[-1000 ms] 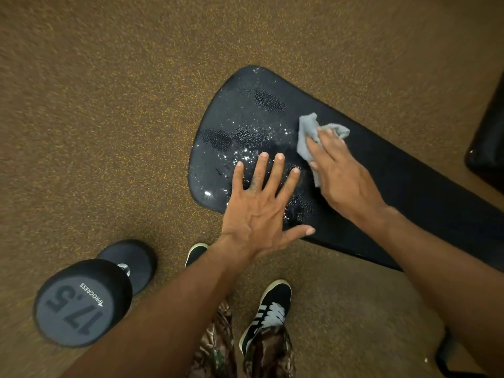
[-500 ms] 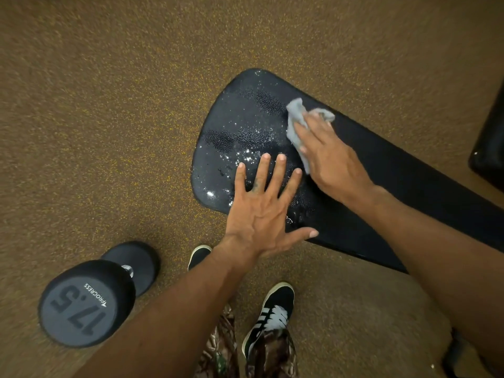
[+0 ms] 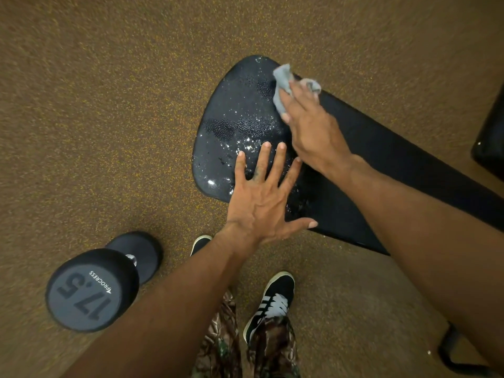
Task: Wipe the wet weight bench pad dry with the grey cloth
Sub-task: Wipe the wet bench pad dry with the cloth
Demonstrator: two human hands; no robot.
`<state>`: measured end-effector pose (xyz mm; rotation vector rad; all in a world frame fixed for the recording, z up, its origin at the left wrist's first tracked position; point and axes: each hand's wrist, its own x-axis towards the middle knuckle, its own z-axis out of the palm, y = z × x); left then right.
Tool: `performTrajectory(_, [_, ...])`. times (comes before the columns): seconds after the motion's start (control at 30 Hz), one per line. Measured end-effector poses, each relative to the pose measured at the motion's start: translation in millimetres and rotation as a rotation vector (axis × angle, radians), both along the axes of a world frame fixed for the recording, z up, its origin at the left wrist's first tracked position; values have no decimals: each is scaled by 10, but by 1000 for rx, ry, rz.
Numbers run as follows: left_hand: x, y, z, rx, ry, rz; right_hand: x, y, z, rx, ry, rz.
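Cloth: The grey cloth (image 3: 282, 77) is bunched up at the far edge of the bench pad (image 3: 395, 151), on its wide end.
Right hand: The right hand (image 3: 313, 126) lies on top of the cloth. Its fingers are mostly straight and push it down. I cannot see the thumb.
Left hand: The left hand (image 3: 261, 197) is flat on the near side of the pad, with its fingers spread wide. It holds nothing.
How the cloth feels: I think it is soft, light and floppy. It should crumple easily and soak up water. A flat hand on its middle should stop it slipping away.
How the pad feels: It looks firm and bumpy. The shiny drops probably make it slippery.
Wet part: Drops cover the wide end between the two hands.
In the way: The left hand sits on wet pad, so I think it must lift.
Around: A dumbbell (image 3: 90, 290) lies on the floor (image 3: 109, 105), well apart from the pad. The shoes (image 3: 272, 298) stand near it.
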<state>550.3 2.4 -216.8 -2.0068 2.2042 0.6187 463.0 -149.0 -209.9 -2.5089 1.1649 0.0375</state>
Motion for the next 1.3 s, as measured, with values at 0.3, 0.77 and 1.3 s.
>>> performTrajectory(0.3, [-2,5,-5,-8,9,9,-244,-235,35,-40,87,19])
performTrajectory(0.77, [15,-8,5,10,17,3,-460,-269,191,-38,190,212])
performTrajectory(1.3, [8,7,-6,-1,20,13,-140,-274,80,-33,115,305])
